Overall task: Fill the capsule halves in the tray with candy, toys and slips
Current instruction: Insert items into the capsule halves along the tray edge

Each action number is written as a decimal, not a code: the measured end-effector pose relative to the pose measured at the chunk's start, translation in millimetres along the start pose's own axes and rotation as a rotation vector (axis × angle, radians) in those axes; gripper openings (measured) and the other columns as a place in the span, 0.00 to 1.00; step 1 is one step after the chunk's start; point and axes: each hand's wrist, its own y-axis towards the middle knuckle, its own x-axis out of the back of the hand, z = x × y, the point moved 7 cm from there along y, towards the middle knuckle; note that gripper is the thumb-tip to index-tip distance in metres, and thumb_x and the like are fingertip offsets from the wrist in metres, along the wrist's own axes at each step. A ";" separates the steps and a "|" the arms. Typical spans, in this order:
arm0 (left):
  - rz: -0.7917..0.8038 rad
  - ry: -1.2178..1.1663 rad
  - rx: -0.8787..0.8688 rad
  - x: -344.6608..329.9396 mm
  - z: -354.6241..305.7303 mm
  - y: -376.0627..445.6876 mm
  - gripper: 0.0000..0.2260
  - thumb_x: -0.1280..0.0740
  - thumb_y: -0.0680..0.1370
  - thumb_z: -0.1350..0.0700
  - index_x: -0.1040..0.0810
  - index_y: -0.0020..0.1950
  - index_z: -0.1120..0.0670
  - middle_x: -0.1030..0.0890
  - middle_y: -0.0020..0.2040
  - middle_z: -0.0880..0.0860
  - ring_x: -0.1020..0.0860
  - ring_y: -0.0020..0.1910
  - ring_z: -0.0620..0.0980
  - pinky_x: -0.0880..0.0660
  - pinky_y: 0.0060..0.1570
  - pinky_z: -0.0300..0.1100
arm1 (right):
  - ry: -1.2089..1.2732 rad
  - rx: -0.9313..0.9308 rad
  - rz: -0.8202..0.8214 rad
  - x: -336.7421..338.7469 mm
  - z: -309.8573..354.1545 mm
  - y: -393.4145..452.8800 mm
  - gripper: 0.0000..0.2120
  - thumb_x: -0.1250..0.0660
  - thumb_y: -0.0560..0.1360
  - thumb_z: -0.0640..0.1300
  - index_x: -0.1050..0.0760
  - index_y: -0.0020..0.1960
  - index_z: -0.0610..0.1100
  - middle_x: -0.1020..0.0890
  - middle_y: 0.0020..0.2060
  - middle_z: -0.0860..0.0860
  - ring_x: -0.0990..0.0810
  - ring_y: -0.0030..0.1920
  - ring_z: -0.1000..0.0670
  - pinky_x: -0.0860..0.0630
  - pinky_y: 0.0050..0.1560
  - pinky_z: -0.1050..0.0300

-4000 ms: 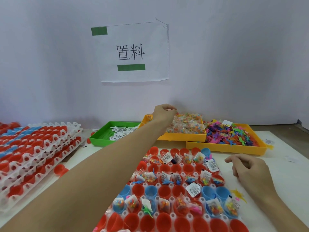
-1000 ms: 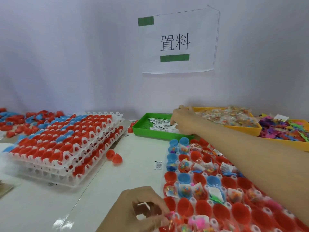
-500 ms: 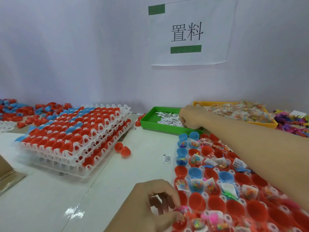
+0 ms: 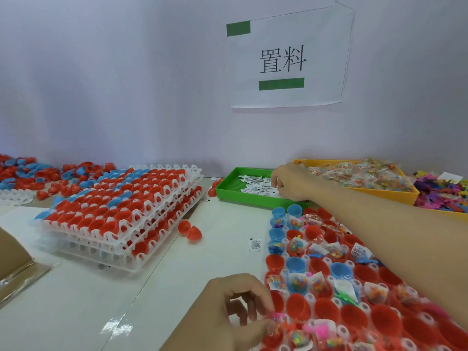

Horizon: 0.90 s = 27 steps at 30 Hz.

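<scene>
The white capsule tray (image 4: 308, 297) holds red and blue halves; several carry candy packets, toys and slips, and the nearest rows are mostly bare red cups. My left hand (image 4: 228, 312) is at the tray's near-left corner and pinches a small candy packet (image 4: 277, 319) over a red half. My right hand (image 4: 291, 183) reaches across the tray into the green tray (image 4: 228, 191), fingers curled down onto the paper slips (image 4: 253, 184). Whether a slip is held is hidden by the fingers.
A yellow tray (image 4: 379, 192) of candy packets and a pile of coloured toys (image 4: 440, 191) stand at the back right. Stacked trays of capsule halves (image 4: 121, 211) fill the left. Loose red halves (image 4: 190, 230) and one slip (image 4: 254, 244) lie on the table. A cardboard box (image 4: 12, 262) sits at far left.
Four seconds ago my left hand was at the candy tray and my right rested by the capsule tray. Since one second ago both hands have stayed where they are.
</scene>
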 end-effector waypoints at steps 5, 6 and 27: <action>-0.120 -0.004 -0.006 5.3 4.0 -1.0 0.03 0.31 0.73 0.50 0.17 0.43 0.46 0.18 0.41 0.49 0.22 0.43 0.49 0.23 0.47 0.47 | -0.132 -0.043 0.152 -13.1 2.3 3.6 0.15 0.34 0.77 0.34 0.18 0.58 0.48 0.18 0.53 0.51 0.26 0.61 0.45 0.43 0.67 0.33; -0.168 -0.013 -0.013 8.7 3.9 -0.2 0.03 0.31 0.74 0.51 0.18 0.45 0.46 0.18 0.42 0.49 0.22 0.43 0.48 0.23 0.45 0.44 | -0.146 -0.045 0.150 -12.7 3.5 4.0 0.16 0.35 0.76 0.32 0.17 0.55 0.49 0.18 0.50 0.52 0.25 0.59 0.45 0.43 0.66 0.34; -0.690 0.027 0.127 57.1 58.2 77.8 0.07 0.38 0.80 0.59 0.22 0.51 0.48 0.20 0.46 0.47 0.21 0.43 0.47 0.27 0.36 0.33 | -0.040 0.015 -0.099 24.8 11.1 -7.0 0.18 0.37 0.79 0.34 0.24 0.66 0.46 0.20 0.58 0.42 0.21 0.57 0.41 0.23 0.53 0.48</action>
